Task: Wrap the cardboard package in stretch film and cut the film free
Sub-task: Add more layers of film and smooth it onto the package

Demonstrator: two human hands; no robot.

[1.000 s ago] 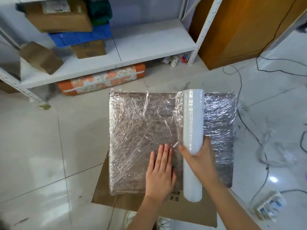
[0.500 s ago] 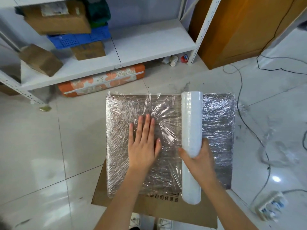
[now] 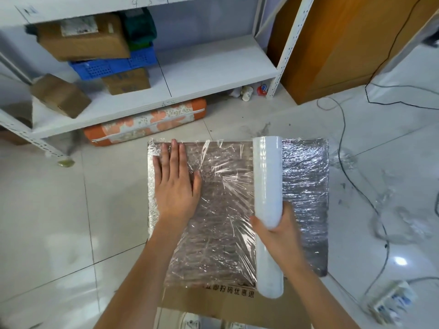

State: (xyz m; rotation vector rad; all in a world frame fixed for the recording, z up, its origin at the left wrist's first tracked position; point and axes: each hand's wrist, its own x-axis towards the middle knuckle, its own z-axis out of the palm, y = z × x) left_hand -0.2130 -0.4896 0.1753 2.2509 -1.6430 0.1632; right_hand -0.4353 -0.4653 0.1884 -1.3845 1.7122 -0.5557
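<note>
Left hand (image 3: 174, 186) flat, fingers straight, pressing film on package (image 3: 306, 186); right hand (image 3: 279, 230) fingers wrapped round film roll (image 3: 267, 186), its long axis running away from the person.

Both forearms are bare, no sleeves, the left hand (image 3: 175, 184) and right hand (image 3: 278, 230) ungloved and ringless.

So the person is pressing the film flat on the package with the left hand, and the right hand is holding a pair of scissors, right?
Not quite. The head view shows the right hand gripping the roll of stretch film, not scissors; no scissors are visible. The rest holds: the left hand lies flat, pressing the film onto the wrapped package.
</note>
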